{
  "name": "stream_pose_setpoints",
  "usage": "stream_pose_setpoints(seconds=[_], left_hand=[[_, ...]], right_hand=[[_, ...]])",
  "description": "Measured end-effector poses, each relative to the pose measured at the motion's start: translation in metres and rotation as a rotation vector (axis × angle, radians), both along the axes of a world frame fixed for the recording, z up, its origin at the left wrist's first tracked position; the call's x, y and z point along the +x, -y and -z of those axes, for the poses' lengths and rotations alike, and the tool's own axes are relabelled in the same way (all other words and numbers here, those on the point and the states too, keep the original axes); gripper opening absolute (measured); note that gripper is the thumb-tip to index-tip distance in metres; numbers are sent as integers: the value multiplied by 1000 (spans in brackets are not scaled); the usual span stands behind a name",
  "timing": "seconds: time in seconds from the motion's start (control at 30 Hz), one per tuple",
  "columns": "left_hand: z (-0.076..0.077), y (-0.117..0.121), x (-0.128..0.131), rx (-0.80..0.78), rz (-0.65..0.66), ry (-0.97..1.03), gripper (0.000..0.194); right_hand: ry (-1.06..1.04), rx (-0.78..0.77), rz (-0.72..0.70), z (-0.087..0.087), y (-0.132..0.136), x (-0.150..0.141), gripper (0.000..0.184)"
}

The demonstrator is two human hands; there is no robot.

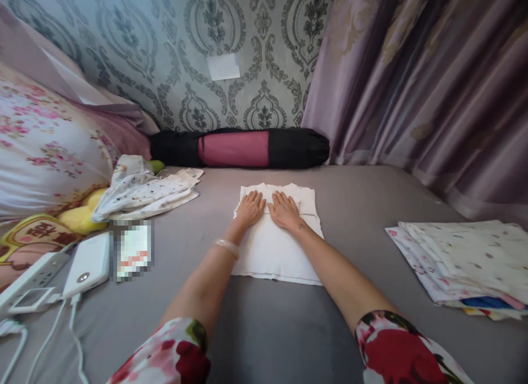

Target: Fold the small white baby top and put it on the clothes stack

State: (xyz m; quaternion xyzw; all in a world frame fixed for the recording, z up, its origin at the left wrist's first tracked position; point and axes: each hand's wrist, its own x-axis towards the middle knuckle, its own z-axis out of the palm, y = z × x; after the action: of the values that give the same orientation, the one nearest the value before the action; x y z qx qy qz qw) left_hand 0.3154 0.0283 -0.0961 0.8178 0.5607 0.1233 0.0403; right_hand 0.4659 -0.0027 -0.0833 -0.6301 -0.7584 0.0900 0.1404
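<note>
A white cloth garment (276, 252) lies spread flat on the grey bed sheet, with a part folded across its upper half. My left hand (251, 208) rests palm down on its upper left, fingers stretched out. On the upper right of the same garment, my right hand (284, 210) also lies flat, fingers extended and slightly apart. Neither hand grips anything. The garment's lower hem faces me and looks nearly straight.
A stack of folded printed cloths (462, 257) sits at the right. At the left are a crumpled dotted cloth (144, 191), a white power bank (87, 263) with cables and a power strip (35, 279). A black and pink roll (235, 148) lies along the wall.
</note>
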Motion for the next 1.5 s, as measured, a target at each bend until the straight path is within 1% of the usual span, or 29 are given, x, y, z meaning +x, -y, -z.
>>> stream_pose_setpoints(seconds=[0.1, 0.23, 0.37, 0.53, 0.67, 0.77, 0.87, 0.93, 0.97, 1.03, 1.1, 1.2, 1.27, 1.33, 1.5], left_hand=[[-3, -3, -5, -37, -53, -7, 53], [-6, -9, -13, -89, -127, 9, 54], [-9, -14, -26, -129, -138, 35, 55], [-11, -15, -34, -167, -131, 28, 56], [-15, -15, -33, -191, -112, -10, 57], [-18, -17, -32, -191, -108, -67, 56], [-18, -19, -27, -96, -100, -109, 56], [-18, -19, -22, -36, -88, -99, 57], [-18, -18, -18, -20, -80, -89, 58], [-17, -17, -11, -13, -62, -77, 59], [-15, -16, -6, -35, -65, -79, 61], [-13, -13, -1, -86, -99, -86, 63], [-13, -12, -1, -111, -110, -88, 64], [-13, -12, -2, -123, -111, -95, 65], [-11, -13, -3, -126, -120, -104, 65]], right_hand=[[13, 19, 25, 1, 0, 11, 59], [41, 4, 55, 2, -2, 30, 57], [28, -5, 48, 3, -3, 45, 57], [-8, 1, 35, 6, -3, 49, 58], [-37, 3, 44, 7, -2, 47, 57], [-42, -29, 44, 2, -2, 47, 57], [-27, -117, 39, -7, -6, 48, 57], [-9, -163, 23, -15, -10, 49, 56], [5, -155, 27, -17, -13, 50, 56], [41, -91, 72, -20, -19, 52, 58], [81, -43, 142, -18, -24, 55, 62], [105, -100, 199, -12, -28, 58, 65], [106, -140, 212, -7, -29, 60, 66], [111, -145, 212, -5, -29, 60, 67], [133, -153, 216, -5, -28, 59, 66]])
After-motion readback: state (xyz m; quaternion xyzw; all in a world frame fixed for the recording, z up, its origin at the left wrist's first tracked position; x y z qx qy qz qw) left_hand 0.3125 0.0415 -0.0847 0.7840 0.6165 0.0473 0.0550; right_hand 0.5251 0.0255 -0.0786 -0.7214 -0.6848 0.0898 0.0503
